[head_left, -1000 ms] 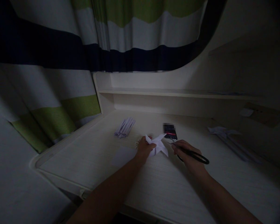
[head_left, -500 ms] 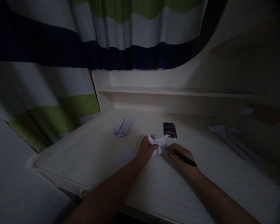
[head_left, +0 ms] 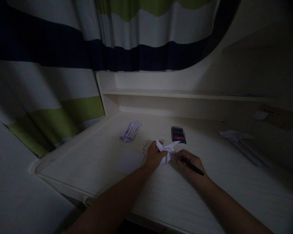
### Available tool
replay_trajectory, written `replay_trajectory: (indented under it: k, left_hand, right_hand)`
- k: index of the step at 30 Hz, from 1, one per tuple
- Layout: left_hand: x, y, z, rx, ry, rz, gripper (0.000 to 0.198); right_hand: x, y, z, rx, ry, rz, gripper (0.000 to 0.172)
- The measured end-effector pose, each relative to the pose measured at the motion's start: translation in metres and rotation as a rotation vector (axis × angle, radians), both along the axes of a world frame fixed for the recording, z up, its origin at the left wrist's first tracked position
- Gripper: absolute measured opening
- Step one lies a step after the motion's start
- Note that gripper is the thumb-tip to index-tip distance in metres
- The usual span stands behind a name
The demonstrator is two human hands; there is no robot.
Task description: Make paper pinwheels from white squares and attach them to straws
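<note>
My left hand [head_left: 154, 156] pinches a folded white paper piece [head_left: 166, 152] with pointed flaps, held above the desk. In my right hand [head_left: 189, 162] is a dark, slim, pen-like tool [head_left: 194, 168], its thin tip at the right side of the paper. Flat on the desk, left of my left wrist, lies a white sheet [head_left: 130, 161]. Some small pale pieces [head_left: 145, 147] lie just behind my left hand; what they are is too dark to tell.
A bundle of rolled paper sticks [head_left: 130, 131] lies at the back left of the white desk [head_left: 92, 162]. Behind my hands is a phone [head_left: 178, 135]. Another folded paper shape on sticks [head_left: 235, 136] is at the right. A shelf [head_left: 166, 93] and curtains [head_left: 141, 58] stand behind.
The view has shifted slightly. The paper has turned a little in my left hand, and the outer end of the pen-like tool has moved slightly left.
</note>
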State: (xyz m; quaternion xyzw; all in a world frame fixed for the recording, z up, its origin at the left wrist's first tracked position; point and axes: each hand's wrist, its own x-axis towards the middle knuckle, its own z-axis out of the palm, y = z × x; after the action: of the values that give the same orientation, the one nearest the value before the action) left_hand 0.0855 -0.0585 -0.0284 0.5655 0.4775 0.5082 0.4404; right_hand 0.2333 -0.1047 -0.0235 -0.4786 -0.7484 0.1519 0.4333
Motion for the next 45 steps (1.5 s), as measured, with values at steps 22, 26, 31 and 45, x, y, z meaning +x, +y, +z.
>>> replay_trajectory:
  k: [22, 26, 31, 45]
  left_hand:
    - [-0.005, -0.006, 0.004, 0.085, 0.156, -0.030, 0.037]
    - [-0.005, -0.009, 0.007, 0.138, 0.216, -0.030, 0.035]
    - [-0.005, -0.013, 0.010, 0.184, 0.286, -0.001, 0.035]
    - [-0.009, -0.014, 0.011, 0.227, 0.402, -0.016, 0.042]
  right_hand:
    - [0.003, -0.007, 0.005, 0.237, -0.337, 0.104, 0.019]
    - [0.001, -0.007, 0.007, 0.268, -0.393, 0.052, 0.019]
    - [-0.002, -0.007, 0.003, 0.239, -0.256, 0.043, 0.012]
    - [0.010, -0.001, 0.001, 0.385, -0.400, 0.189, 0.019]
